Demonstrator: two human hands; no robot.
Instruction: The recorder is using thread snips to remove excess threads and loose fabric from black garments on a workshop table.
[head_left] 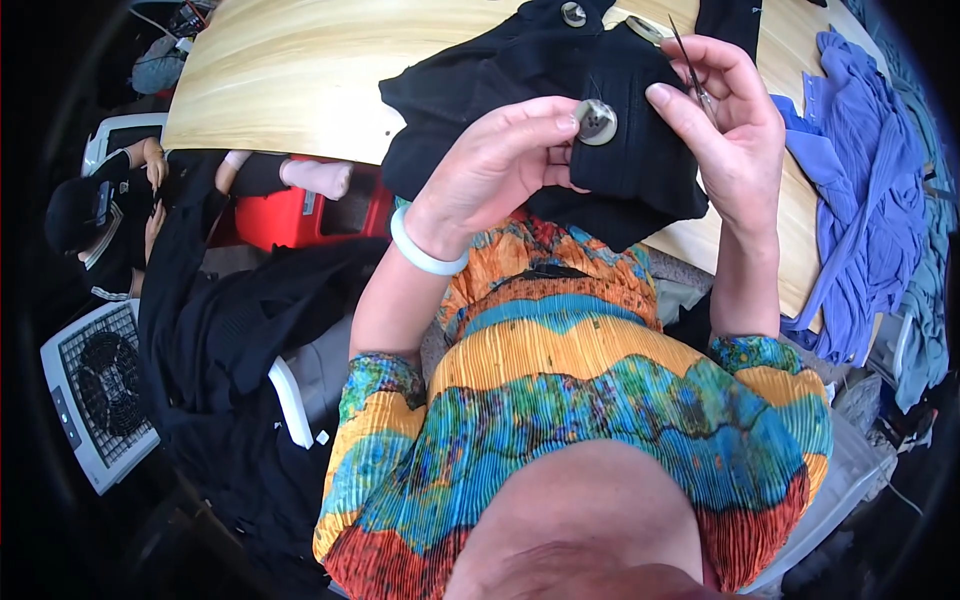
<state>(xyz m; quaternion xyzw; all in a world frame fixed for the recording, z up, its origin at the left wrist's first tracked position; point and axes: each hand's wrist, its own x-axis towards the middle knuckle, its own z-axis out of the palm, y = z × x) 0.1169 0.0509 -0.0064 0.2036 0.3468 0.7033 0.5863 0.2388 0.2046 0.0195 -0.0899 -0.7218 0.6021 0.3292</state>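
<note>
A black garment [480,95] is held up over the near part of the table, its lower edge hanging toward my lap. My left hand [505,150] pinches the cloth beside a large grey-and-cream button [597,122], with thumb and index at the button's edge. Black thread ends stand up by the button. In my right hand [735,130] is a slender dark pointed tool [686,60], its tip upward; most of its grip is hidden by the fingers. The right thumb rests close to the garment. A second button [645,30] and a third button [573,14] show farther up.
The pale wooden table [290,80] extends ahead. Blue-violet clothing [860,200] is draped along its right edge. At left are a red plastic container [275,205], a person in a black cap [75,215], black cloth [230,350] and a white-framed fan [105,385].
</note>
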